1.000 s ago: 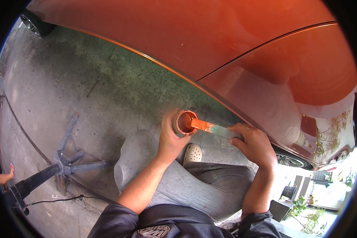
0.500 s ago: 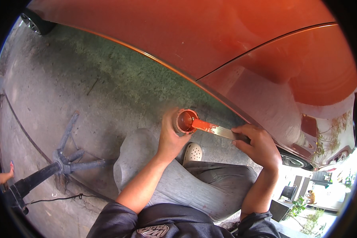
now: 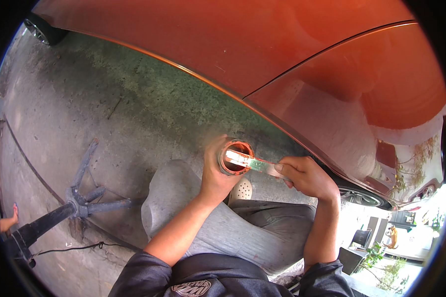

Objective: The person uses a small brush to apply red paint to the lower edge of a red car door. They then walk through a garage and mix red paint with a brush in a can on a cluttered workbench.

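Head view: left fingers (image 3: 211, 152) wrap the jar (image 3: 233, 173), right fingers (image 3: 293, 164) pinch the spatula (image 3: 256, 164) over it

Shiny blade (image 3: 257, 165); glossy car (image 3: 208, 44); rough concrete floor (image 3: 104, 99).

Lettered logo (image 3: 191, 288) on dark shirt (image 3: 230, 272)

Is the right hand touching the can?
Apart. The head view shows the right hand gripping the far end of the stick, with a bare stretch of it between fingers and can.
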`<move>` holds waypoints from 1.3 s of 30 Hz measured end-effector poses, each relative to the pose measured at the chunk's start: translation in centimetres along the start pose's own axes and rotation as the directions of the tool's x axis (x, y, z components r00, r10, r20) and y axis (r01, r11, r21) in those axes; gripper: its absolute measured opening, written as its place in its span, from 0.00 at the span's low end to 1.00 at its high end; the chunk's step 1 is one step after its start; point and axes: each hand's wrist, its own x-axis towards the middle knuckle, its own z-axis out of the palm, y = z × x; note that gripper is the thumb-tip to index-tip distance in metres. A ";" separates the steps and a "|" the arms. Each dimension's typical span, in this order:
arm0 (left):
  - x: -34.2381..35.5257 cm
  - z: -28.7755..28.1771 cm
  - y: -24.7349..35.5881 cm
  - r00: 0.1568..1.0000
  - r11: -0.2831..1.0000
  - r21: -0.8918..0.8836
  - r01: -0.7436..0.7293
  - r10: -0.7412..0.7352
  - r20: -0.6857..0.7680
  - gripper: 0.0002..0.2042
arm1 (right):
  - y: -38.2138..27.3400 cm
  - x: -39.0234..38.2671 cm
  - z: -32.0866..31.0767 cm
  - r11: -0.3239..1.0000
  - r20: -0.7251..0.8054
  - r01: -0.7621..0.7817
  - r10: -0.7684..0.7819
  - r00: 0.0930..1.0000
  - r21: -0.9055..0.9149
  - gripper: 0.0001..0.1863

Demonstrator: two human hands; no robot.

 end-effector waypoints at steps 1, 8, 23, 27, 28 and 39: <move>0.0 0.0 0.0 1.000 1.000 -0.010 -0.003 0.002 -0.019 0.47 | 0.1 0.1 0.0 1.000 0.009 -0.003 0.003 1.000 0.008 0.20; 0.5 -0.4 -0.8 0.986 1.000 -0.003 0.017 -0.017 -0.167 0.46 | 0.5 -0.8 -0.5 1.000 -0.046 -0.020 0.020 0.999 0.013 0.19; 0.5 -0.3 -0.8 0.985 0.994 0.011 0.113 -0.110 -0.135 0.43 | 0.7 -2.7 -1.9 0.998 -0.153 -0.004 0.012 0.988 0.056 0.16; 0.4 -0.3 -0.4 0.994 0.992 0.076 0.106 -0.103 -0.043 0.44 | 0.0 -3.1 -1.2 0.992 -0.260 0.093 -0.113 0.959 -0.088 0.12; 0.2 -0.3 -0.4 0.995 0.991 0.095 0.095 -0.094 -0.013 0.44 | -0.3 -3.1 -0.7 0.981 -0.295 0.137 -0.173 0.940 -0.141 0.11; -0.9 0.0 0.7 0.954 0.982 0.087 0.167 -0.184 0.237 0.45 | -1.8 -1.0 1.4 0.950 -0.322 0.275 -0.216 0.922 0.149 0.09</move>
